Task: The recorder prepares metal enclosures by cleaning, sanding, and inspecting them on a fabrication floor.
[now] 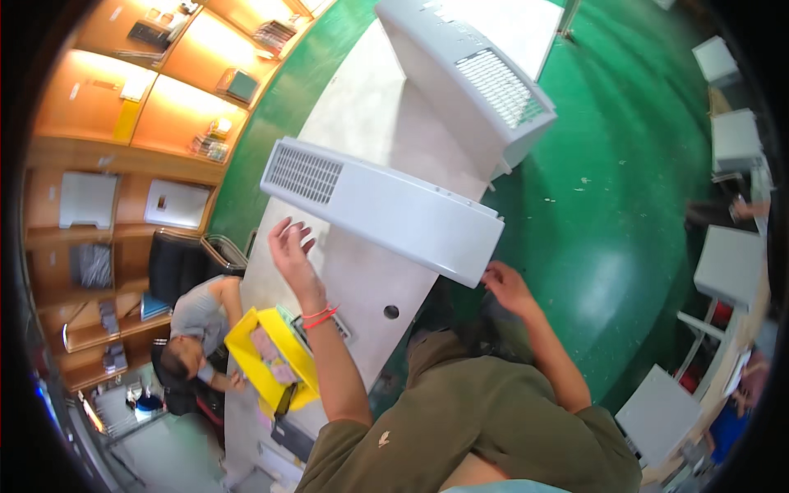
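At the near left corner of the long white plastic housing with a grilled vent [382, 209], the left hand [289, 246] is raised from a straight, outstretched forearm with red bands around the wrist. Its fingers are spread and slightly curled, open and closed on nothing; the fingertips lie just beside the housing's lower edge, under the vent, and whether they touch it cannot be told. Below and left of this hand, beside the forearm, a yellow tray holding pinkish pieces [271, 361] sits at the edge of the pale grey worktable [362, 279], and a seated person in a grey shirt [197, 329] bends over further left. The housing lies slanted across the table, running from the left hand up to the right hand. The right hand [505, 283], on a bent arm in an olive sleeve, reaches to the housing's right end, which overhangs the green floor [600, 205]; its fingers close around the lower corner there. Beyond both hands, a second white vented housing [468, 74] rests further up the table.
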Available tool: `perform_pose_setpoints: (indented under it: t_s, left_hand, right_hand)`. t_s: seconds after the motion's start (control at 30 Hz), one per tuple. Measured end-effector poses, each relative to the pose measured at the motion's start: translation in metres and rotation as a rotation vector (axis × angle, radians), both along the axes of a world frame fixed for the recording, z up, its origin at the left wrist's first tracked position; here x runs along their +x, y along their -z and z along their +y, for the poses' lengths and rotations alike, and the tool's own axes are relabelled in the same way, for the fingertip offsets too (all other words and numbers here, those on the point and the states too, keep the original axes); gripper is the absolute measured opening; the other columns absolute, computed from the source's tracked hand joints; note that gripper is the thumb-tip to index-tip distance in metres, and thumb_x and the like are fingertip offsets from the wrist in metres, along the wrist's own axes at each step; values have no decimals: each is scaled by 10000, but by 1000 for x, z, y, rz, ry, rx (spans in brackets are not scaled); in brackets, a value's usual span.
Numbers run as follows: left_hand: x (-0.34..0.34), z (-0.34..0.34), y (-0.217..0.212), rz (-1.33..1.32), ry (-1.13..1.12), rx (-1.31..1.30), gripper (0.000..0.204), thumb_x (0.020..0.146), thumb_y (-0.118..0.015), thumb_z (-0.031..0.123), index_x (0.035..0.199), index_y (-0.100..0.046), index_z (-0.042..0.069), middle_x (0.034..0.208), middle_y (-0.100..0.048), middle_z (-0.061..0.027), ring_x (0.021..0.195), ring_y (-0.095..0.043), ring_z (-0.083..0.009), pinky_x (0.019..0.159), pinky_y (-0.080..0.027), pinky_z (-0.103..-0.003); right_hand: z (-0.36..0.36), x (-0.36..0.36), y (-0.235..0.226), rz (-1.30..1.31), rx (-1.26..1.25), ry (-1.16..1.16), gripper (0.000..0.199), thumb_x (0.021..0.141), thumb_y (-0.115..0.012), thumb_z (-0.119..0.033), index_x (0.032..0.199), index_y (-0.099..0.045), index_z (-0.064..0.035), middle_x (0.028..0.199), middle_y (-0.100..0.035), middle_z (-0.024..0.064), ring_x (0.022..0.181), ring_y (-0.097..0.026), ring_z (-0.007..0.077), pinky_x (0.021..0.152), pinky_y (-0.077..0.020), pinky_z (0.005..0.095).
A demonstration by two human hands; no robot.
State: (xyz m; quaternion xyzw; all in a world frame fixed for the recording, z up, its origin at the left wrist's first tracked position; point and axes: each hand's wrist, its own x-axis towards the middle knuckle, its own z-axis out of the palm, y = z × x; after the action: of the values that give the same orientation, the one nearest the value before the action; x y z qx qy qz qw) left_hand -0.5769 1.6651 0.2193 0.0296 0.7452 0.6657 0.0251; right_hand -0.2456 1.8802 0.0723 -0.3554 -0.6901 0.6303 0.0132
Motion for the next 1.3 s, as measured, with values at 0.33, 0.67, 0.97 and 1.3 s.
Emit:
perform_pose_setpoints:
  t_s: [0.33,0.67,0.97,1.3]
  left_hand:
    - [63,17,7,-115,-172,-88,301,1051,-557,201,1312,-570,51,1132,-677,-125,993,-682,-204,841,-544,-319]
    - [117,-14,12,-166,-385,-42,278,1049,-578,227,1277,-597,71,1085,-679,-93,958,-673,-186,830,-527,-320]
    - [159,-25,64,-301,-416,-101,231,1047,-551,233,1186,-633,67,1008,-704,-96,892,-701,-189,759,-542,-318]
    - [188,-26,91,-288,-330,-16,198,1023,-619,226,1117,-659,56,910,-713,-76,835,-673,-144,715,-509,-279]
  right_hand:
    - [152,-39,-1,-27,-7,-218,232,1002,-638,-189,1147,-682,-13,891,-700,58,798,-647,143,738,-524,304]
    - [259,-84,-37,211,-79,283,250,1075,-535,-213,1120,-689,-21,946,-690,48,819,-634,117,757,-522,276]
    - [285,-149,-110,473,-72,376,426,1096,-477,-347,1128,-699,15,1032,-710,87,951,-638,166,895,-489,322]
    - [295,-175,-151,423,-316,99,420,1093,-512,-294,1342,-611,29,1136,-693,70,996,-649,154,888,-512,308]
